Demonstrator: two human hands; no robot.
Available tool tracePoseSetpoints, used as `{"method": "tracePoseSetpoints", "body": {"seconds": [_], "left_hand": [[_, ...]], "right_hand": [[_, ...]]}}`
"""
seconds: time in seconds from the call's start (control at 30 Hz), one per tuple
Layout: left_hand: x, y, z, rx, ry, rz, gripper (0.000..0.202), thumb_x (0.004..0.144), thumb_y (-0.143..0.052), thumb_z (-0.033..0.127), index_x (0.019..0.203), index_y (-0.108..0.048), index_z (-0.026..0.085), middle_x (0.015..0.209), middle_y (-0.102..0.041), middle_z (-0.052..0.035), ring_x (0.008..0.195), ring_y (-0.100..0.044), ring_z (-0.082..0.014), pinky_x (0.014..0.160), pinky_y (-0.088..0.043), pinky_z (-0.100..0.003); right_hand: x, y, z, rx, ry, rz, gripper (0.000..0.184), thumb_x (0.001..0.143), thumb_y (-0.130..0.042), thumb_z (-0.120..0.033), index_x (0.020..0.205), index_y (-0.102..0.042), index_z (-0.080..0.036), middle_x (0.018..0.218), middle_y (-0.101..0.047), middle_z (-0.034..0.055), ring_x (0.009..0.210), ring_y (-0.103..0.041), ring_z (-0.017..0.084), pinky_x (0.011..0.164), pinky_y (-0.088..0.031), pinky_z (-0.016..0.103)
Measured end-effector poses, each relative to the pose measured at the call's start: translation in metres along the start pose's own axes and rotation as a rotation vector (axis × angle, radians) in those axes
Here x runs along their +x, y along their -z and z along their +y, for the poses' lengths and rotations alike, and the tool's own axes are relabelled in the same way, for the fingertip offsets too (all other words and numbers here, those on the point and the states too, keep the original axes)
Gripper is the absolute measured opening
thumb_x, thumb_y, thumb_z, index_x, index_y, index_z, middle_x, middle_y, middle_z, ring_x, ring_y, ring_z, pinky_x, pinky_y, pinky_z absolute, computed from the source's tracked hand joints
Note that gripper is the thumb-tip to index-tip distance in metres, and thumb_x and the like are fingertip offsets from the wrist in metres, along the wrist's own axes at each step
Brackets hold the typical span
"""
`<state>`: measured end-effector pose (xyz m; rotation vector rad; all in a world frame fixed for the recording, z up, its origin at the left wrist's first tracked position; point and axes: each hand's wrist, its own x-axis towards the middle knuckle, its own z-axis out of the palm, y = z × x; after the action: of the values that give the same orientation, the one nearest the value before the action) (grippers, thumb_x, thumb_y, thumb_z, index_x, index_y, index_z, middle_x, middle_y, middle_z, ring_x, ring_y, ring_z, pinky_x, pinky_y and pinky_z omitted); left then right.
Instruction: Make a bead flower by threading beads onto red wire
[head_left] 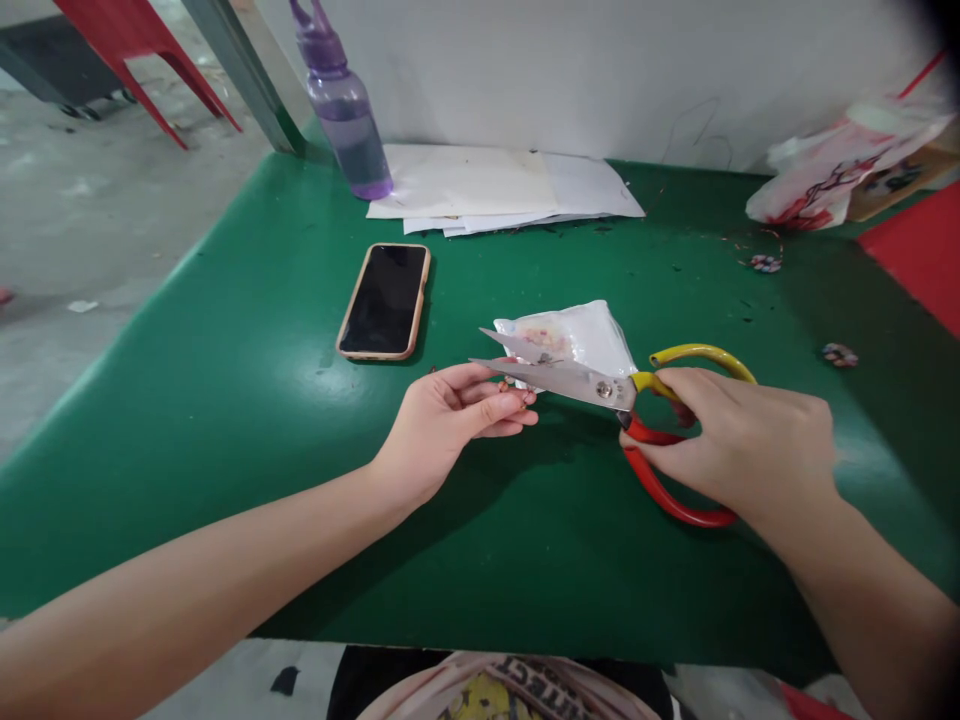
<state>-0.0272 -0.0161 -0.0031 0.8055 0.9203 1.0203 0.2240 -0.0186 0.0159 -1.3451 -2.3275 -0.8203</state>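
Observation:
My right hand grips a large pair of scissors by its yellow and red handles. The blades are parted and point left, over the fingers of my left hand. Between that hand's thumb and fingers is a small beaded piece with orange-brown bits, mostly hidden by the fingers. A dark thread-like bit shows near the blades; what it belongs to is unclear. Behind the scissors lies a white packet with small pinkish beads at its left part, partly covered by the blades.
A phone lies face up on the green table. Behind it stand a purple water bottle and white papers by the wall. Bead clusters and a plastic bag with a cup are at the right.

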Motion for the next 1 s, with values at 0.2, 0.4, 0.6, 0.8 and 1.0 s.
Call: {"method": "tracePoseSetpoints", "body": {"seconds": [0.2,0.4,0.6,0.8,1.0], "left_hand": [[0.0,0.0,0.001,-0.058,0.032,0.015,0.026,0.072,-0.073,0.019,0.096,-0.064,0.016,0.08,-0.075,-0.0027,0.071,-0.071,-0.0147,0.065,-0.059,-0.02],[0.001,0.001,0.0,-0.103,0.032,0.029,0.023,0.071,-0.074,0.018,0.092,-0.066,0.014,0.08,-0.074,-0.002,0.072,-0.071,-0.0128,0.065,-0.059,-0.015],[0.001,0.001,-0.001,-0.093,-0.006,-0.008,0.02,0.072,-0.073,0.017,0.09,-0.065,0.014,0.08,-0.074,-0.0015,0.074,-0.072,-0.0141,0.067,-0.059,-0.018],[0.0,0.0,-0.004,-0.025,-0.058,-0.041,0.018,0.073,-0.072,0.014,0.089,-0.065,0.017,0.08,-0.073,0.0005,0.074,-0.072,-0.0153,0.069,-0.06,-0.022],[-0.005,-0.003,-0.001,0.077,-0.103,-0.021,0.019,0.071,-0.073,0.011,0.088,-0.067,0.017,0.079,-0.074,0.001,0.074,-0.072,-0.0154,0.07,-0.06,-0.021]], "right_hand": [[-0.001,0.0,0.0,-0.022,0.043,-0.008,0.031,0.069,-0.059,-0.047,0.068,-0.059,-0.016,0.048,-0.055,0.0003,0.042,-0.05,0.014,0.041,-0.025,0.025],[-0.001,0.001,0.001,-0.069,0.027,0.083,0.032,0.069,-0.06,-0.048,0.061,-0.057,-0.017,0.039,-0.044,-0.0017,0.037,-0.039,0.011,0.04,-0.022,0.023],[-0.002,-0.005,-0.003,-0.106,-0.246,-0.119,0.038,0.068,-0.056,-0.055,0.067,-0.058,-0.017,0.047,-0.052,0.0015,0.043,-0.045,0.014,0.044,-0.021,0.025],[0.004,-0.01,-0.004,-0.043,-0.389,-0.378,0.044,0.068,-0.056,-0.062,0.076,-0.059,-0.019,0.059,-0.059,0.002,0.048,-0.05,0.017,0.045,-0.021,0.026],[0.001,-0.009,-0.005,0.134,-0.296,-0.513,0.046,0.072,-0.057,-0.058,0.098,-0.058,-0.02,0.083,-0.067,0.003,0.067,-0.062,0.022,0.049,-0.035,0.029]]}}
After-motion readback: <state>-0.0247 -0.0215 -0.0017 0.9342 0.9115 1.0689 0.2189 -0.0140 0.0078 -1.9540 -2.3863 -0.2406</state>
